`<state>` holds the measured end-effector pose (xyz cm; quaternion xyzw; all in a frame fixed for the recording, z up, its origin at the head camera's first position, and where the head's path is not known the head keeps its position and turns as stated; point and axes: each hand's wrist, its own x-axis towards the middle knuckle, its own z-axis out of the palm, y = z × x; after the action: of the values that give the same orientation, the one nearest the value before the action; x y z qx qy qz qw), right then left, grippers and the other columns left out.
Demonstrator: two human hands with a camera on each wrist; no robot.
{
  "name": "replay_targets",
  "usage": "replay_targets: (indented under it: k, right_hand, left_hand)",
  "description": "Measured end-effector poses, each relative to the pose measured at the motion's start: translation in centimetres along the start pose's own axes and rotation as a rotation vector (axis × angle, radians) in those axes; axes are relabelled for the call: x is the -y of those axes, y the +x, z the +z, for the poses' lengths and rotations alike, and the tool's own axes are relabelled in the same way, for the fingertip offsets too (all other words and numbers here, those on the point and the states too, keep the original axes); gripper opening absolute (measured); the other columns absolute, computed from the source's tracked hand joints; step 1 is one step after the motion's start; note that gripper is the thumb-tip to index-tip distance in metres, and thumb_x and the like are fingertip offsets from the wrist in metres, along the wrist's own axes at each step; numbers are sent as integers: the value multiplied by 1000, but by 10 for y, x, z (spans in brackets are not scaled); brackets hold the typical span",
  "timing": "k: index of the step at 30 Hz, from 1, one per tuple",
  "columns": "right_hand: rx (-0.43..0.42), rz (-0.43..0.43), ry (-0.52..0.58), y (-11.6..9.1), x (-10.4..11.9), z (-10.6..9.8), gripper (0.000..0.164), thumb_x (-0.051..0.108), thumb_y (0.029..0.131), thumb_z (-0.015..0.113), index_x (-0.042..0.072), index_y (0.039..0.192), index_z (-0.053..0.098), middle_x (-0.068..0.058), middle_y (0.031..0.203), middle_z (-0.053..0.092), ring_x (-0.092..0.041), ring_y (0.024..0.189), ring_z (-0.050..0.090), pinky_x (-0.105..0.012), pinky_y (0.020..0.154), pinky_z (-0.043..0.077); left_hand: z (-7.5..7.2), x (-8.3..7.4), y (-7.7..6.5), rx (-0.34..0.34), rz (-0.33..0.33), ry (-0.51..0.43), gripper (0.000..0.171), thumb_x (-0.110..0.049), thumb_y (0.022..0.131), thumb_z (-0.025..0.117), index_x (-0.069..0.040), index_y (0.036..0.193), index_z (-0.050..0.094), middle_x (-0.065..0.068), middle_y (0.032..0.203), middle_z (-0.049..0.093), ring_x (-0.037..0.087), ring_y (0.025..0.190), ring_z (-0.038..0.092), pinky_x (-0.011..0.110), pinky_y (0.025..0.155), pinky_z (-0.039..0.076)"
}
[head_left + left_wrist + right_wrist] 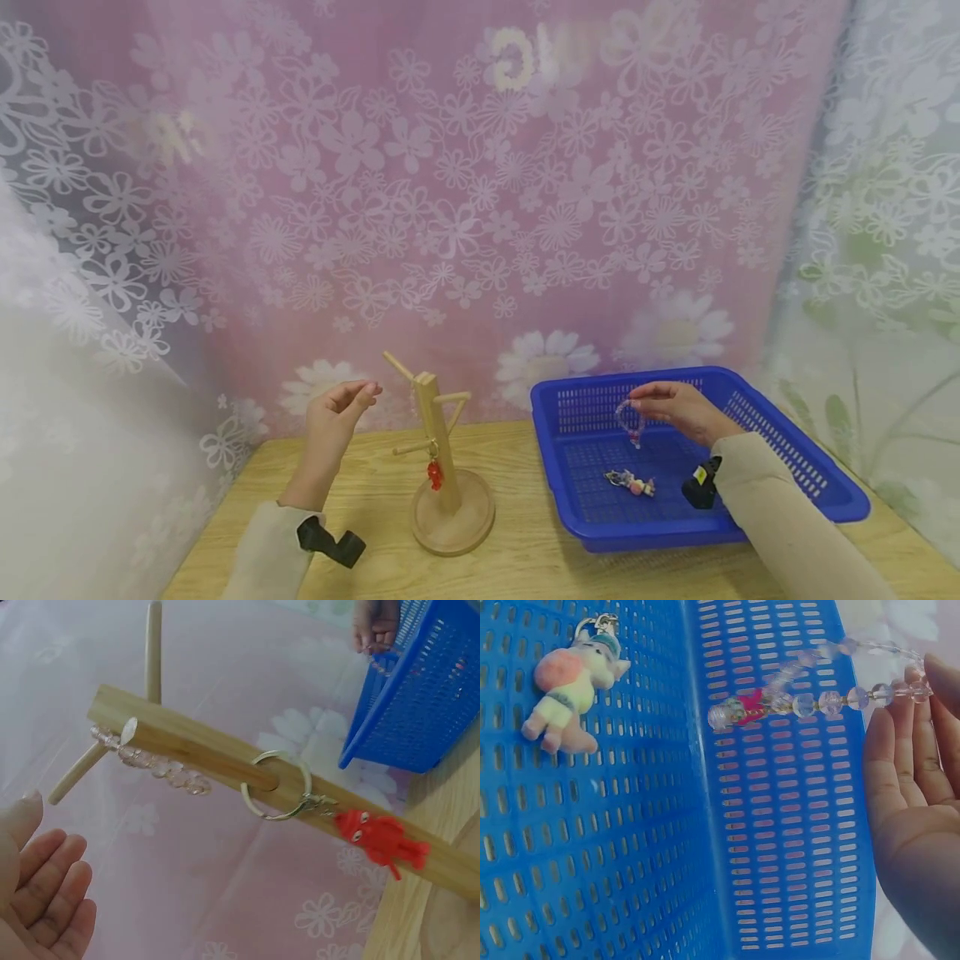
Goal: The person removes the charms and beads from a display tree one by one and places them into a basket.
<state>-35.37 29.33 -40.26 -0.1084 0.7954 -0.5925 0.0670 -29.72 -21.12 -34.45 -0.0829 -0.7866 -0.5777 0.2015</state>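
My right hand (682,410) pinches a loop of clear faceted beads, a beaded bracelet (829,703), above the blue basket (645,535). A pink charm and a larger bead dangle from its lower end. Below it in the basket lies a keychain with a plush-looking animal figure (566,694) and a metal clasp. My left hand (333,429) is raised left of the wooden peg stand (438,442), fingers loosely bent and holding nothing. On the stand's pegs hang a red figure keychain (382,838), by its metal ring, and a pale pink beaded bracelet (154,761).
The stand's round base (472,525) rests on the light wooden table (517,508), left of the basket. Its pegs (397,365) stick out in several directions. A pink floral curtain (465,208) hangs behind the table, with pale curtains at both sides.
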Motion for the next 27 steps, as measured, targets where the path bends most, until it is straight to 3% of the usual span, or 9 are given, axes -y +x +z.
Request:
replay_targets:
  k: [4,8,13,20,27]
  right_hand:
    - [33,18,-14,0,1,5,40,22,90,65,-2,121,57,-21,128,53,-10,105,57,-51,102,37]
    - [63,35,-1,2,0,8,45,21,90,66,-6,123,53,-14,120,60,-9,104,57,-52,103,35]
    - [147,25,28,4,-2,9,38,16,91,64,-5,121,54,-4,111,64,-13,104,60,-49,101,38]
    - [241,2,29,9,-8,12,31,9,91,62,-5,117,56,-6,108,66,-22,105,62,-47,98,42]
    - [274,8,39,10,-13,15,30,4,90,62,-8,116,55,-7,107,65,-24,104,62,-43,94,46]
  left_hand:
    - [-4,-1,10,15,-38,-21,42,-38,90,63,-4,115,65,2,108,69,11,94,62,27,91,46]
    - [-5,1,19,46,-46,-48,46,-40,90,62,-5,119,63,0,113,68,12,97,62,19,86,48]
    - [-4,0,27,64,-21,-90,45,-36,91,62,-3,122,61,4,116,66,10,96,63,20,85,49]
    - [1,-4,35,148,-11,-137,46,-25,94,59,2,131,52,14,122,61,5,95,63,22,85,50]
    - [3,-5,42,215,1,-264,48,-21,96,56,5,134,46,-10,106,66,8,97,63,26,88,50]
